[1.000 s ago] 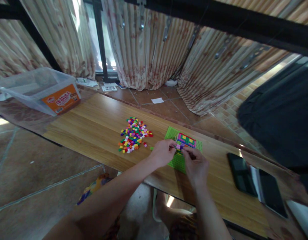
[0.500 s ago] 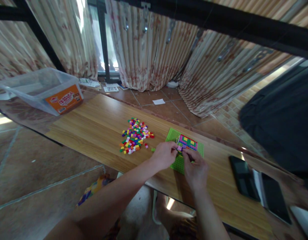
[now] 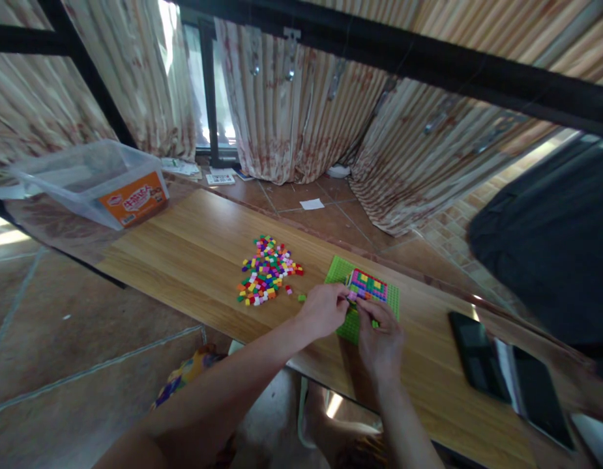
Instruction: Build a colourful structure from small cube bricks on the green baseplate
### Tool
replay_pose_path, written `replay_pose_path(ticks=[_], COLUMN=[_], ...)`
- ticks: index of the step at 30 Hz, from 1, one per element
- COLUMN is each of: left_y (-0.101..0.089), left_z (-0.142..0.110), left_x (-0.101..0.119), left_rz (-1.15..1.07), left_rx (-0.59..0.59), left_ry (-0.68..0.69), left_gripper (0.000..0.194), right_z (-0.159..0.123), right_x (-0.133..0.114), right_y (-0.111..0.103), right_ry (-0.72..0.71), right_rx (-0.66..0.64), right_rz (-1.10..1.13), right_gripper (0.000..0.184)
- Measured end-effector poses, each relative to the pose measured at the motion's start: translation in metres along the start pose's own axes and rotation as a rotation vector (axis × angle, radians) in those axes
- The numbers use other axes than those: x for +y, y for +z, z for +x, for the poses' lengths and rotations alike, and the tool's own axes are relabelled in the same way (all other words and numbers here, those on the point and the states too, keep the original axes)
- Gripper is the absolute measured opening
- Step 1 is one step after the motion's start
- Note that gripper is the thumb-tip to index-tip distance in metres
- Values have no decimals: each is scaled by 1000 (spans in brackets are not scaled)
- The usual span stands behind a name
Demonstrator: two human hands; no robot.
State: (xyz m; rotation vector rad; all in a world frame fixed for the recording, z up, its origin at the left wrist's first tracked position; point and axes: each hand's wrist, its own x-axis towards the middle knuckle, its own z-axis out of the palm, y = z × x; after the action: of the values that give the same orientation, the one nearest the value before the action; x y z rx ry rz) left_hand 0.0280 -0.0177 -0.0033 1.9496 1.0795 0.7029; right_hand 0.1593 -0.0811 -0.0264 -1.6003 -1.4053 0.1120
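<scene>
A green studded baseplate (image 3: 392,297) lies on the wooden table (image 3: 193,247), with a patch of small coloured bricks (image 3: 367,285) pressed onto it. My left hand (image 3: 324,309) and my right hand (image 3: 379,337) meet at the patch's near left corner, fingers pinched together. What they pinch is too small to make out. A loose pile of small coloured bricks (image 3: 266,270) lies on the table left of the baseplate.
A clear plastic tub with an orange label (image 3: 93,184) stands at the table's far left end. Two dark phones (image 3: 506,371) lie on the right part of the table. Curtains hang behind, and a dark cloth-covered shape (image 3: 550,234) sits at the right.
Both hands stay pinched at the near left corner of the brick patch, shifting only slightly. The view has drifted a little.
</scene>
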Motion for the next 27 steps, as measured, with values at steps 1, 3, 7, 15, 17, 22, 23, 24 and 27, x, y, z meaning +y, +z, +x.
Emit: replay_pose_path(ticks=[1,3,7,15,17,22,23,24,27], left_y=[-1,-5,-24,-64,-67,-67,-66,-65,-59], left_z=[0,1,7,17,15,11,11,10,10], left_x=[0,-1,-10,-35,-35,-31,-30,-29,-28], left_rz=[2,2,-15,-94,-86,14,31,42,49], left_rx=[-5,-10,54,256,245,181,165,149,106], left_ry=[2,4,-15,-80,-84,-67,-60,-53,-36], left_gripper=[27,28,28,24,24,24,25,25,25], right_z=[0,2,4,3,-3,-17,-19,-20,-20], right_x=[0,0,-1,-10,-11,-13,-14,-14,-16], right_y=[-2,-6,-11,-5,-9,-10,-8,-6,0], right_ry=[17,64,162,157,186,223,214,196,123], right_rx=[-8,22,261,200,96,-184,-223,-251,-302], right_rz=[14,39,77,44,40,-186,-237,-278,-337], right_gripper=[21,21,25,26,26,26,27,27,25])
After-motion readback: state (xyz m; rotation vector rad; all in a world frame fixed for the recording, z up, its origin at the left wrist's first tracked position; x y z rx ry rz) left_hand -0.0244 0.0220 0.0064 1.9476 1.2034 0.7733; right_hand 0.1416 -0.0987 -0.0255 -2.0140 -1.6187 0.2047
